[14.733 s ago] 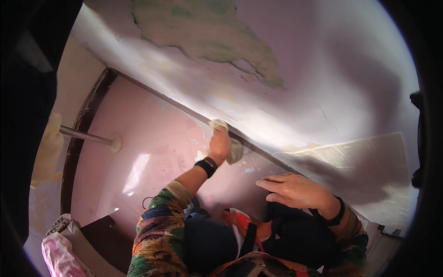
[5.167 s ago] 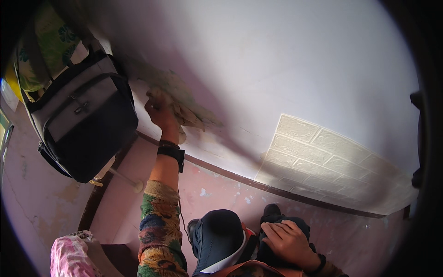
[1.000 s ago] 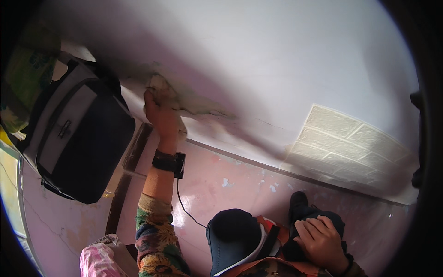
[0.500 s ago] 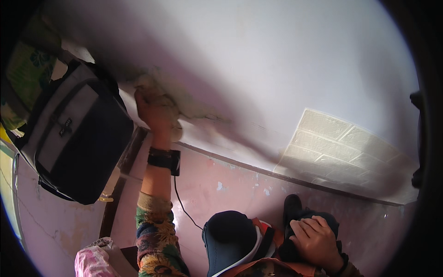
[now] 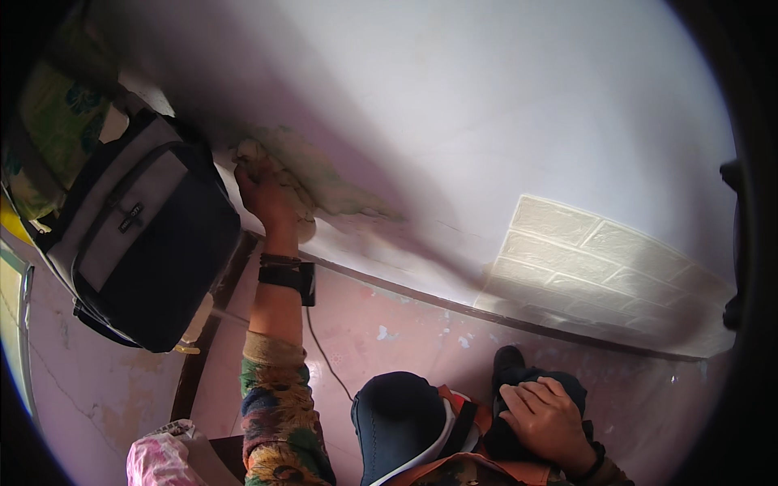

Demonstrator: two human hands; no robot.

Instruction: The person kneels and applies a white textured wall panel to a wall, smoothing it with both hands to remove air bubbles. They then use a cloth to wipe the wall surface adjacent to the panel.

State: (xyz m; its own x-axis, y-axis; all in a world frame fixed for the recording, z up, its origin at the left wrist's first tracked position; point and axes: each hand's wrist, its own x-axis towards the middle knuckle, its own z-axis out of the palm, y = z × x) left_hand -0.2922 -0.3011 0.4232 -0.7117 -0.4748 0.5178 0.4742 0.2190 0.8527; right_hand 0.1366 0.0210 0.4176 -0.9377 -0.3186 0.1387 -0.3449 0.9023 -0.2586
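My left hand (image 5: pixel 267 198) reaches up to the white wall (image 5: pixel 519 97), fingers closed on a crumpled, pale cloth-like thing (image 5: pixel 305 230). Parts of that thing show above the fingers and beside the wrist; the palm side is hidden. It presses against a stained, peeling patch (image 5: pixel 356 194) of the wall. On my left wrist is a black band with a small dark device, from which a thin cable (image 5: pixel 326 362) runs down. My right hand (image 5: pixel 541 415) lies over my dark-clad right knee, holding nothing, its fingers stretched over it.
A black and grey backpack (image 5: pixel 162 243) is close to the left of my left arm, beside a green patterned cloth (image 5: pixel 61 121). Pale brick-pattern panelling (image 5: pixel 583 251) covers part of the wall. A dark strip borders the worn pink floor (image 5: pixel 389 324). A pink-white bundle (image 5: pixel 158 462) is at lower left.
My left hand has shifted slightly on the stained patch and looks less blurred, still gripping the pale thing. My right hand stays on the knee. The view has shifted a little.
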